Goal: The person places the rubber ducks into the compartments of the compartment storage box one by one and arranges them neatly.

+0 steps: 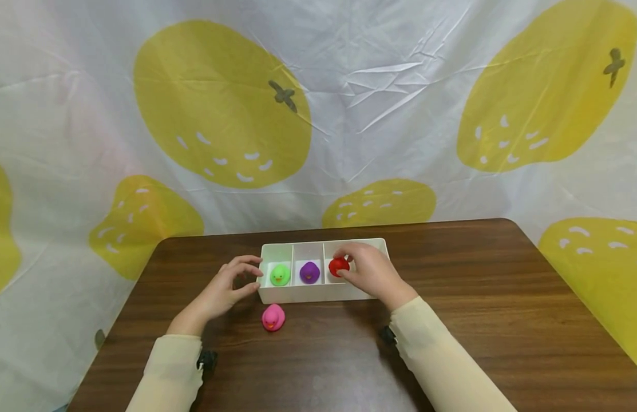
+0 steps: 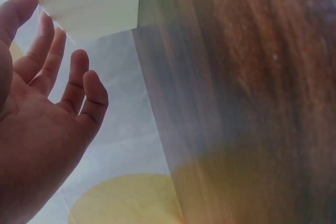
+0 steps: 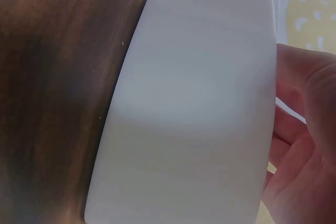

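- A red toy (image 1: 339,267) is grasped between the thumb and fingers of the right hand (image 1: 370,272), and by that hand it is held at the compartment reached into, the farthest of three from the left hand (image 1: 225,292).
- Nothing is gripped by the left hand; its fingers are loosely spread and bent, and the near end of the white tray (image 1: 318,294) is touched by its fingertips.
- A green duck (image 1: 280,275) is held in the compartment just beside the left hand's fingertips.
- A purple duck (image 1: 310,273) is set in the middle compartment, between the two hands and nearer to the right.
- A pink duck (image 1: 273,317) is placed outside the tray, to the right of the left hand and closer to the person.
- Both hands are backed by a pale cloth (image 1: 380,143) printed with yellow fruit, beyond the wooden table (image 1: 478,286).
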`<state>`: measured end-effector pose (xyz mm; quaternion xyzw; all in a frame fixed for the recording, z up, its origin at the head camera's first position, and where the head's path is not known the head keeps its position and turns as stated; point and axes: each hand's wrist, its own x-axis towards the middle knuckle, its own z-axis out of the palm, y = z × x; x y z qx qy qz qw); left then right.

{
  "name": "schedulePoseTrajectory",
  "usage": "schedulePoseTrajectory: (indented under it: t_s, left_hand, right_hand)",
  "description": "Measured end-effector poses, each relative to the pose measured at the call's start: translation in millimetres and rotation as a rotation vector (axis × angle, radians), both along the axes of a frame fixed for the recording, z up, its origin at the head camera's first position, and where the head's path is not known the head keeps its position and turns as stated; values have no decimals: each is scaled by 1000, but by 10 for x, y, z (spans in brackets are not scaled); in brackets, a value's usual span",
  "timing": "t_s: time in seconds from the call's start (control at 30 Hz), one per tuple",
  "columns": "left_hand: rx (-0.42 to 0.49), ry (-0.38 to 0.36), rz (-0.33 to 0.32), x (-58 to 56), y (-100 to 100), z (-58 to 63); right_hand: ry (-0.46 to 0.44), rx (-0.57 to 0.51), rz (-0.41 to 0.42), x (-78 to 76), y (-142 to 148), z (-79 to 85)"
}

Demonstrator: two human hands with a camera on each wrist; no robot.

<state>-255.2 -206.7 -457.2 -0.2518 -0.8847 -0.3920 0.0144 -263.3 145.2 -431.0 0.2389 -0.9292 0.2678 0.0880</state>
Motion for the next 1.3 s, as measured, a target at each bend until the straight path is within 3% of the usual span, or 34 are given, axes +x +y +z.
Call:
schedulePoseTrajectory:
  t_s: [0.5, 1.3]
  left_hand:
    - [0, -6, 4, -1, 4, -2]
    - [-11, 2, 1, -27, -13, -27]
  right_hand:
    - [2, 84, 11, -124, -18, -20]
    - [-24, 175, 35, -198, -50, -25]
